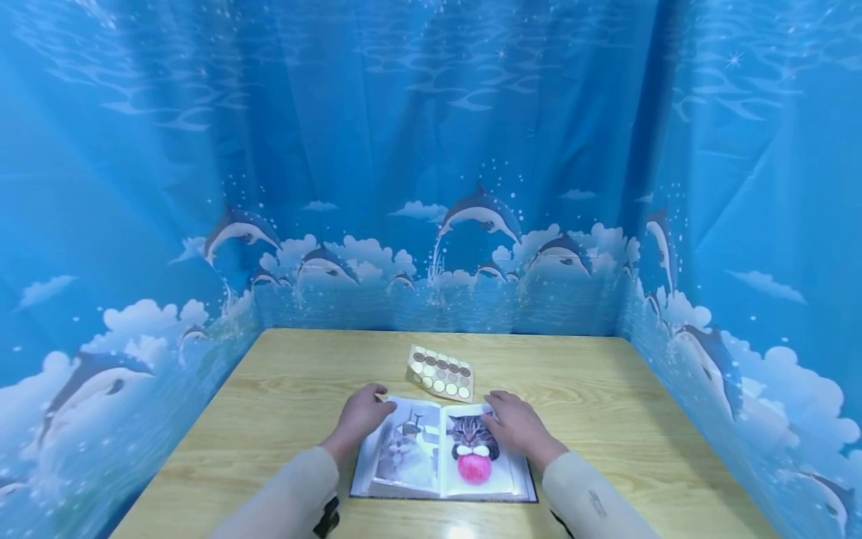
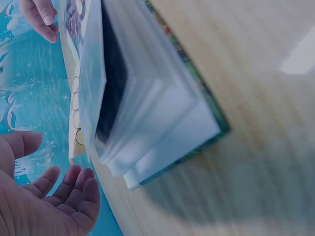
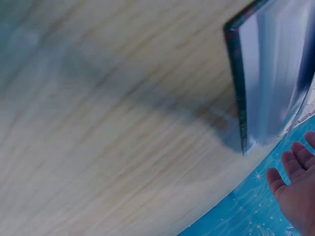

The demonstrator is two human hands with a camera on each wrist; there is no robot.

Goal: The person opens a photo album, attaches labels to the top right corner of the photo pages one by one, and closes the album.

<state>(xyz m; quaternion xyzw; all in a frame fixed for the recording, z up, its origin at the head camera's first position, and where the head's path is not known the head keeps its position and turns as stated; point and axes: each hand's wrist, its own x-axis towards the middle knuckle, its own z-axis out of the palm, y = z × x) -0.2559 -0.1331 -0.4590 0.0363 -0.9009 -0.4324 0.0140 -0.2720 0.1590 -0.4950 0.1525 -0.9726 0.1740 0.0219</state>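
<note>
A photo album lies spread open on the table, its clear-pocket pages fanned at the edges in the left wrist view. A grey picture fills the left page, and a cat picture with a pink ball is on the right page. My left hand is at the album's upper left corner, its fingers loosely bent around nothing. Over the upper right edge of the right page is my right hand, its fingers relaxed and holding nothing. Whether either hand touches the pages, I cannot tell.
Just behind the album lies a sheet of round stickers, brown and cream, one edge curling up. The wooden table is enclosed at the back and sides by a blue dolphin-print curtain.
</note>
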